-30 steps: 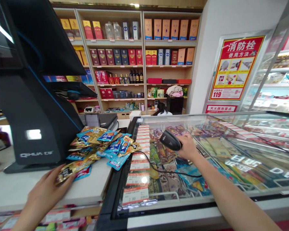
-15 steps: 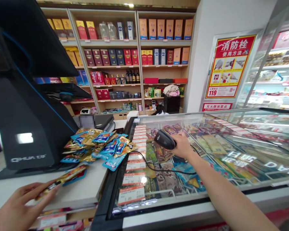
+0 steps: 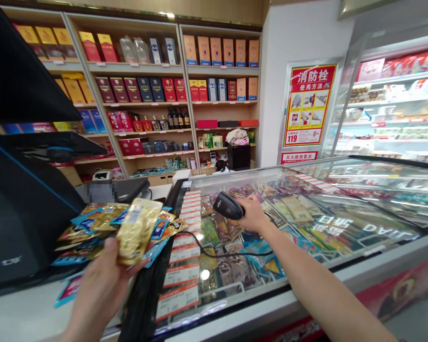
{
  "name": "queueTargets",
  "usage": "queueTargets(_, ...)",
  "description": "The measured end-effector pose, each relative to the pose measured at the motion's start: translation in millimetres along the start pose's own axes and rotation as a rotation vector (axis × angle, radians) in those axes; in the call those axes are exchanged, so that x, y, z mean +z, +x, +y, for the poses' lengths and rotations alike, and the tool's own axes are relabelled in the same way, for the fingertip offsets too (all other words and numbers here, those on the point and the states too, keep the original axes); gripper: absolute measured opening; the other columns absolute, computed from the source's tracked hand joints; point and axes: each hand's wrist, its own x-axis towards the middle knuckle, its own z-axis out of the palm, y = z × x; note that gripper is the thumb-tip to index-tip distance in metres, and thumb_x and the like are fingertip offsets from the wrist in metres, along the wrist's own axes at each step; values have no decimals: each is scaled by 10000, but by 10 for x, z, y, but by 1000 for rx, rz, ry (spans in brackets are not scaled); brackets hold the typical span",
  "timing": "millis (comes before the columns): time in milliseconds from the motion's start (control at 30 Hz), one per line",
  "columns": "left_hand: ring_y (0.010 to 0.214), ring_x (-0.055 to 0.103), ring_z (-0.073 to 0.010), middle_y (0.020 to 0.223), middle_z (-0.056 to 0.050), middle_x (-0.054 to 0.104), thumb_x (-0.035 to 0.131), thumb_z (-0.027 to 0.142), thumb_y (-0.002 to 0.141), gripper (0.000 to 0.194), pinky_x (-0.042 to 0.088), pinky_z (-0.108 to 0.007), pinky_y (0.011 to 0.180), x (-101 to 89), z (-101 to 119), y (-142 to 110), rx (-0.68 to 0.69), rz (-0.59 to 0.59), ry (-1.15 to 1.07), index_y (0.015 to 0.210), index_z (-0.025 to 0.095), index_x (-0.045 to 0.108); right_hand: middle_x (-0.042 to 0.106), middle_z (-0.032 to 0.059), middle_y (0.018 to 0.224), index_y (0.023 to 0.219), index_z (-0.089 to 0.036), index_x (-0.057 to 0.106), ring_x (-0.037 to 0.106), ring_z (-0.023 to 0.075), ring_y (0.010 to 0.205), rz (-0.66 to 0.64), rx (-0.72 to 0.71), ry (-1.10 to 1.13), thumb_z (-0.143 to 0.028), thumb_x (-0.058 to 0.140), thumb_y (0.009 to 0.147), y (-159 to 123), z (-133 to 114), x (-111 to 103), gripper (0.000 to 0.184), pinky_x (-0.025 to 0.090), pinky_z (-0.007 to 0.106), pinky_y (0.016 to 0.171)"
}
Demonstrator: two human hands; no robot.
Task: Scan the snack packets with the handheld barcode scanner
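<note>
My left hand (image 3: 98, 285) is closed on a gold snack packet (image 3: 138, 229), holding it up above the counter with its face turned toward the right. My right hand (image 3: 254, 214) grips a black corded barcode scanner (image 3: 228, 209) over the glass lid of the freezer, its head pointing left toward the packet. Behind the raised packet, a pile of blue and gold snack packets (image 3: 89, 228) lies on the white counter (image 3: 24, 318).
A black checkout terminal (image 3: 24, 209) stands at the left on the counter. The chest freezer (image 3: 299, 223) has price labels (image 3: 180, 266) along its left edge. Shelves of boxed bottles (image 3: 157, 90) fill the back wall. A person's head (image 3: 221, 166) shows behind the far counter.
My left hand picked a gold packet off the counter and raised it upright. The view swung rightward. My right hand kept the scanner over the freezer lid.
</note>
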Motion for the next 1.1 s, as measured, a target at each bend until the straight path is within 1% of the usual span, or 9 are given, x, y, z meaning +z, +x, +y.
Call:
queueTargets(67, 904, 717, -245, 1116, -105, 725, 526, 483, 896, 378, 606, -345, 694, 563, 73, 66, -149, -68, -224, 1111, 187, 621, 745, 42, 875, 903, -205, 673, 632, 190, 795, 25, 15, 27, -327, 676, 715, 4, 18, 3, 224, 276, 316, 770)
queueTargets(133, 814, 728, -214, 1070, -107, 732, 481, 407, 939, 302, 602, -322, 657, 988, 84, 129, -220, -139, -308, 1088, 183, 617, 743, 40, 869, 928, -204, 672, 630, 194, 792, 44, 26, 41, -331, 674, 708, 10, 41, 13, 255, 278, 317, 770)
queueTargets(200, 754, 724, -186, 1028, -107, 735, 487, 363, 943, 253, 593, -291, 611, 1254, 23, 193, -215, -170, -338, 1046, 176, 622, 736, 31, 847, 940, -203, 669, 623, 189, 768, 42, 32, 36, -336, 673, 702, 18, 63, 24, 272, 280, 316, 771)
queueTargets(267, 739, 717, -165, 992, -103, 736, 581, 295, 893, 174, 591, -267, 607, 1384, -93, 259, -167, -184, -338, 989, 161, 637, 728, 21, 818, 913, -204, 667, 613, 180, 741, 24, 31, 21, -336, 674, 699, 26, 79, 29, 252, 280, 314, 764)
queueTargets(367, 722, 704, -161, 919, -87, 735, 754, 190, 712, 244, 593, -255, 598, 1411, -292, 341, -65, -179, -251, 931, 133, 663, 722, 14, 802, 871, -208, 664, 611, 172, 740, -12, 27, -1, -340, 691, 694, 31, 76, 14, 222, 281, 307, 753)
queueTargets(500, 700, 692, -173, 875, -67, 730, 830, 257, 580, 437, 603, -275, 576, 1336, -431, 389, 74, -123, -121, 970, 118, 690, 725, 4, 798, 883, -217, 664, 625, 173, 757, -58, 37, 5, -343, 741, 672, 34, 12, -23, 257, 293, 300, 772)
queueTargets(600, 734, 704, -186, 911, -75, 739, 810, 296, 600, 436, 620, -308, 638, 1307, -434, 393, 115, -106, -103, 983, 118, 702, 730, -3, 796, 862, -223, 670, 645, 178, 765, -102, 37, 46, -334, 747, 679, 42, -56, -23, 227, 322, 286, 768)
queueTargets(733, 720, 711, -189, 901, -77, 753, 784, 255, 642, 323, 623, -323, 679, 1320, -407, 367, 143, -104, -71, 935, 134, 726, 742, -5, 807, 885, -234, 689, 664, 182, 760, -145, 29, 106, -321, 729, 707, 48, -125, 10, 201, 367, 260, 724)
queueTargets(1100, 690, 706, -170, 862, -60, 765, 761, 228, 651, 308, 608, -285, 663, 1340, -366, 301, 157, -161, -43, 942, 129, 740, 746, 7, 804, 868, -227, 690, 681, 196, 753, -131, 59, 122, -304, 726, 703, 52, -127, 24, 185, 412, 252, 712)
